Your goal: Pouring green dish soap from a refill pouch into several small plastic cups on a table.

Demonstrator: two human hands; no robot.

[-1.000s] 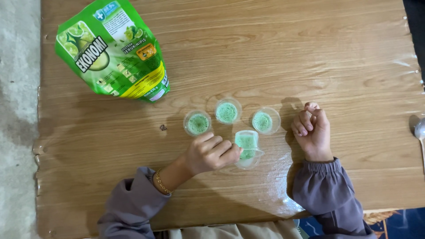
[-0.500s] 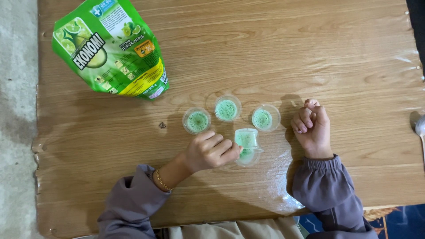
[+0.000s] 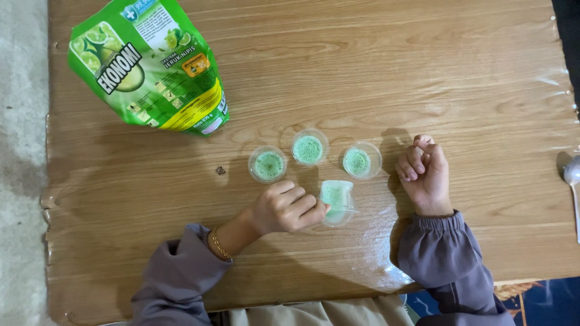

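Note:
My left hand [image 3: 283,208] grips a small clear plastic cup [image 3: 338,202] of green liquid and holds it tilted on the wooden table [image 3: 374,66]. Three more small cups of foamy green liquid stand upright just beyond it: a left cup [image 3: 268,164], a middle cup [image 3: 309,147] and a right cup [image 3: 360,160]. My right hand [image 3: 423,174] rests on the table to the right of the cups, fingers curled into a loose fist with nothing in it.
A large green refill pouch [image 3: 148,66] with lime pictures lies at the table's far left. A metal spoon [image 3: 572,181] lies at the right edge. Pale floor runs along the left side of the table.
Hands and cups stay nearly where they were; the tilted cup in my left hand shifts only slightly. The view has drifted a little.

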